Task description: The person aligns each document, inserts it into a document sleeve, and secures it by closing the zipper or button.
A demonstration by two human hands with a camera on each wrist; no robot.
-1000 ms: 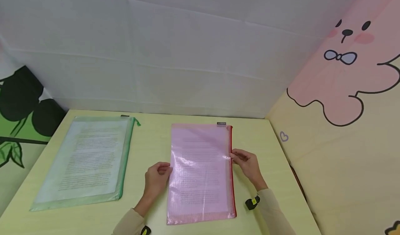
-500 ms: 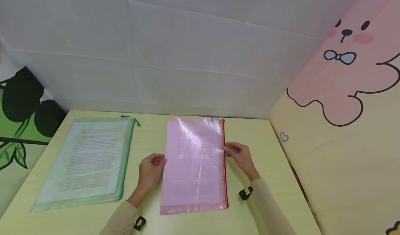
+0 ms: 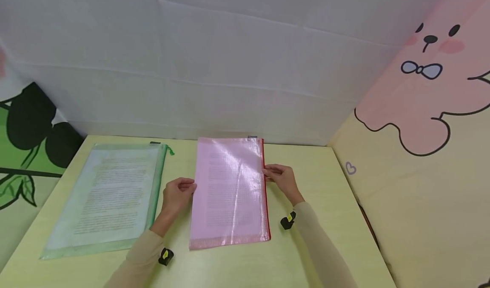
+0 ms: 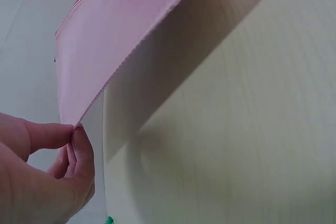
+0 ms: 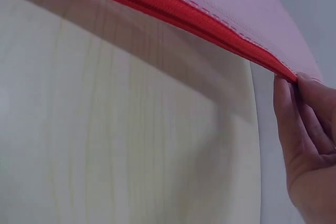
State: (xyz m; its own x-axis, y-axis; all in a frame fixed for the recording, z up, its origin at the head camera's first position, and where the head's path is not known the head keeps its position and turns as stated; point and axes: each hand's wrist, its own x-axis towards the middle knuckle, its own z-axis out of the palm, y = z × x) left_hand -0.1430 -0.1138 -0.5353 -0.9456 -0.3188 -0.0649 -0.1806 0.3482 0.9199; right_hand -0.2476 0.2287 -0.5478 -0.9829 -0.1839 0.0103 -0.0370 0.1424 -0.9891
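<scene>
A pink zipper document pouch [image 3: 229, 190] with printed paper inside hangs above the table, its red zipper [image 3: 266, 190] along the right side. My left hand [image 3: 177, 196] pinches its left edge between thumb and fingers. On the zipper side, my right hand [image 3: 282, 181] pinches the red edge. Both wrist views show a gap and a shadow between the pouch and the tabletop. To the left lies a green zipper pouch [image 3: 111, 190], flat on the table, also with a printed sheet inside; my left forearm passes by its lower right corner.
The pale wooden table [image 3: 306, 254] meets a white cloth backdrop [image 3: 229, 67] at its far edge. A wall with a pink bear drawing [image 3: 413, 92] borders the right side. Dark and green printed shapes [image 3: 30, 122] stand at the left.
Both hands have carried the pink pouch leftward and toward the far edge of the table, closer to the green pouch. The green pouch stays where it was.
</scene>
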